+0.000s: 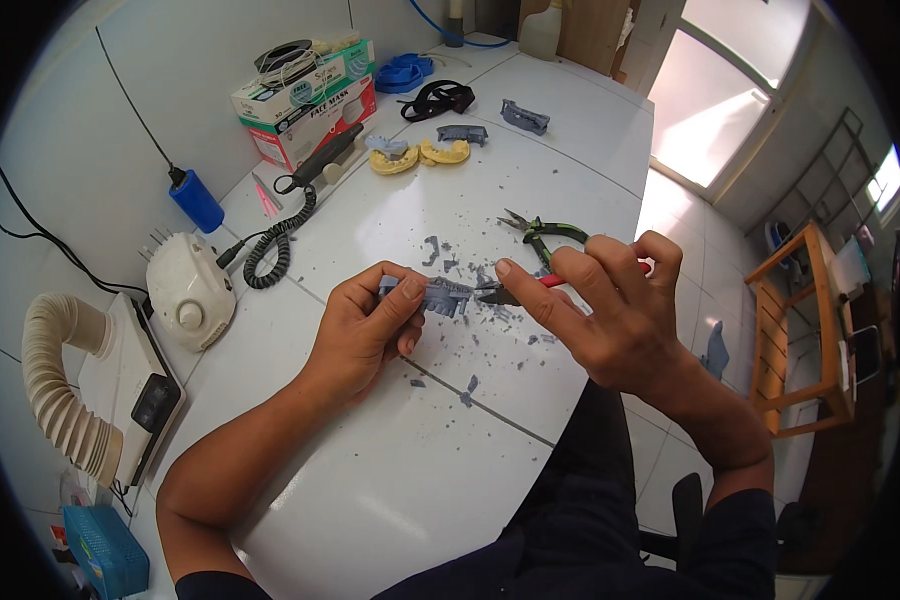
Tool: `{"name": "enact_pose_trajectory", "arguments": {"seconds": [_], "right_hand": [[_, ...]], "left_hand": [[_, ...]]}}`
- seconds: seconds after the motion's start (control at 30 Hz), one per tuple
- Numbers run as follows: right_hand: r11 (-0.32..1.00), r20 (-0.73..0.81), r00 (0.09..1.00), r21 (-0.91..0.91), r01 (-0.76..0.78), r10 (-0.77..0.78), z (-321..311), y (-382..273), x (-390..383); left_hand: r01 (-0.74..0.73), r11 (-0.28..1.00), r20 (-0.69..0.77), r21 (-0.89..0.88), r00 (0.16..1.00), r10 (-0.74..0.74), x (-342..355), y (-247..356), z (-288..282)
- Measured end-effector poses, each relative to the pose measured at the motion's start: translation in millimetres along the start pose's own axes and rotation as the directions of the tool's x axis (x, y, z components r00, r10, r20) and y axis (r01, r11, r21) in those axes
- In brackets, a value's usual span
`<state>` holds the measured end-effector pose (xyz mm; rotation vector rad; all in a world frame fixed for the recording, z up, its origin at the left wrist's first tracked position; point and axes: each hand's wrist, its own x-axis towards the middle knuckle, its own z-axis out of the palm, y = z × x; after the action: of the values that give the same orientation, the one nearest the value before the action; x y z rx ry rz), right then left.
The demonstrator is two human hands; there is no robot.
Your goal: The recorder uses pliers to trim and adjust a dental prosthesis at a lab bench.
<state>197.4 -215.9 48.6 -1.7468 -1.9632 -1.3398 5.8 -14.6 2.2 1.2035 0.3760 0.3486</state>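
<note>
Looks like trimming's the step here; left hand (370, 325) pinches a grey dental-arch piece (442, 297) by its left end, thumb on top, forearm angling in from lower left; red-handled pliers (500, 296) meet its right end, though I can't tell if the jaws bite or just touch; right hand (615, 310) curls round the handles, knuckles up; another clean nip calls for a steady pinch and careful jaw lineup.

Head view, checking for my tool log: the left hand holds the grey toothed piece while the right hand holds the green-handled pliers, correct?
One slip: the head view shows red-handled pliers in the right hand; the green-handled pair lies on the table. The left hand does hold the grey toothed piece.
</note>
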Motion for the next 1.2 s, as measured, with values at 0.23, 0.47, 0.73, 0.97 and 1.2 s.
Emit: {"name": "enact_pose_trajectory", "arguments": {"seconds": [0.23,0.47,0.73,0.97,1.2], "right_hand": [[0.995,0.062,0.998,0.090,-0.037,0.032,1.4,1.4,2.0],[0.919,0.150,0.977,0.345,-0.192,0.148,-5.1,-3.1,0.6],[0.897,0.274,0.956,0.391,-0.206,0.100,-19.4,3.1,-4.8],[0.894,0.318,0.942,0.385,-0.229,0.105,-19.8,2.0,-11.5],[0.873,0.330,0.932,0.397,-0.282,0.151,-18.9,-2.1,-10.9]], "left_hand": [[-0.009,1.000,0.026,-0.024,1.000,0.010,-3.3,5.0,3.4],[-0.085,0.995,0.028,0.058,0.996,0.083,4.6,-4.7,-7.7],[-0.433,0.554,0.179,0.711,0.873,0.453,0.5,5.2,-3.1],[-0.503,0.329,0.299,0.799,0.808,0.508,2.6,4.6,-3.4],[-0.352,0.675,0.087,0.648,0.915,0.394,-0.2,3.0,-4.3]]}}
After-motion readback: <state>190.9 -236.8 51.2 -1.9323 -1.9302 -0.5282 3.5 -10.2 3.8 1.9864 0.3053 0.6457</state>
